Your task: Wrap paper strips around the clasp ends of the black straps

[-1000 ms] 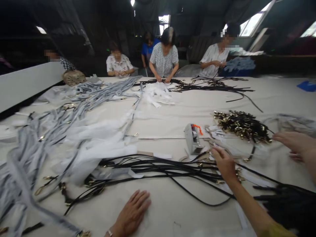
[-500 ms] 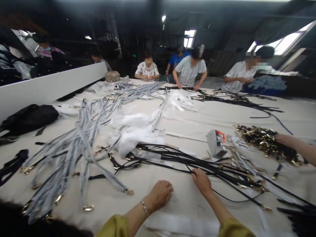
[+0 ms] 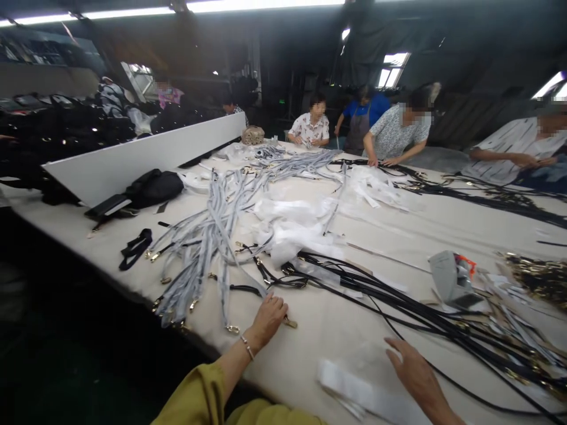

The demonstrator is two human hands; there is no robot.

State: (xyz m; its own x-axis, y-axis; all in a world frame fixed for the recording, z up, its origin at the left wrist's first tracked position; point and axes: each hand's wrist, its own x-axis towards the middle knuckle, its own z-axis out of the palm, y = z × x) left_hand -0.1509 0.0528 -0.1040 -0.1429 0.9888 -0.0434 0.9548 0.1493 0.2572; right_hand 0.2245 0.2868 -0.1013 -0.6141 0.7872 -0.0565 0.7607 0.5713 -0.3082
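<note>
My left hand (image 3: 268,317) rests on the end of a grey strap (image 3: 248,273), its fingers curled over it. The strap's gold clasp (image 3: 290,322) sticks out past my fingers. Under the palm the grip itself is hidden. To the right, my right hand (image 3: 415,367) is held above the table with its thumb and fingers apart and nothing in them. It is near a bundle of black straps (image 3: 398,307) with gold clasps. A stack of white strips (image 3: 349,383) lies on the table between my hands.
More grey straps (image 3: 201,277) spread to the left. Clear plastic wrapping (image 3: 295,230) lies mid-table. A grey-white tape dispenser (image 3: 447,277) stands at right, near a pile of gold clasps (image 3: 538,274). A white board (image 3: 155,156) edges the far left. Several people work across the table.
The view has swung left. My left hand has moved onto the grey strap's end. My right hand has come away from the black straps and opened.
</note>
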